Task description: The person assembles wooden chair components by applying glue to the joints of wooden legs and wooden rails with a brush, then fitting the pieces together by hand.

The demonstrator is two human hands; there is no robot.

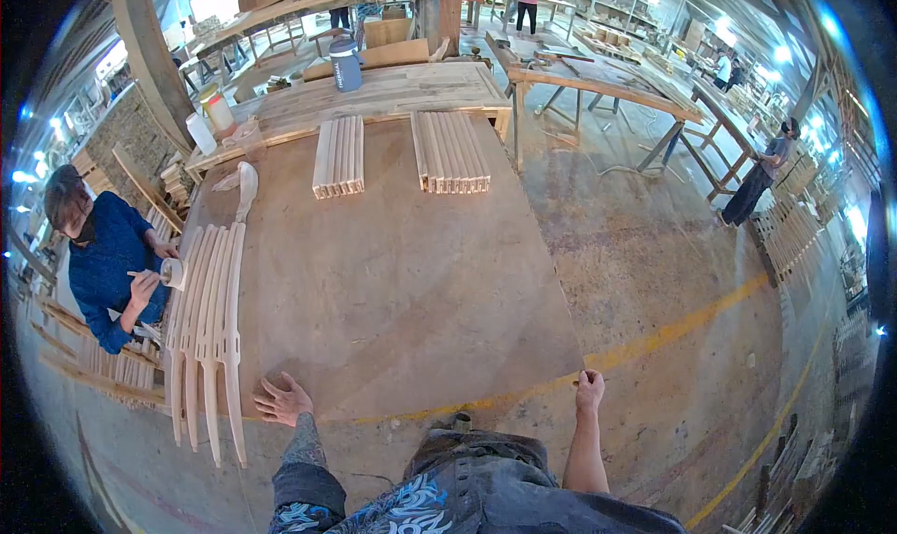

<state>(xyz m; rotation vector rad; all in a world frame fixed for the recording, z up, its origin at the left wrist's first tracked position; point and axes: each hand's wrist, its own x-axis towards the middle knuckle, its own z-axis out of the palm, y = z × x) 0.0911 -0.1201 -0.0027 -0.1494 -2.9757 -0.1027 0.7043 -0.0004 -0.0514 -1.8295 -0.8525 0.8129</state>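
Note:
A large flat brown board [402, 282] spreads out in front of me. My left hand [285, 400] rests at its near left edge, fingers spread and holding nothing. At the near right corner my right hand [589, 389] is closed, its curled fingers gripping the board's edge. Just left of my left hand lie several long, shaped wooden legs [213, 296] side by side, their slim ends jutting past the near edge. Toward the far side sit two bundles of short wooden slats, a left bundle [338, 157] and a right bundle [450, 153].
A co-worker [117, 263] at the left holds a roll of tape [173, 273] over the legs. Beyond the board, a wooden bench [402, 87] carries a blue jug [345, 65]. Another workbench [598, 78] stands at the back right, with a person [766, 170] farther right.

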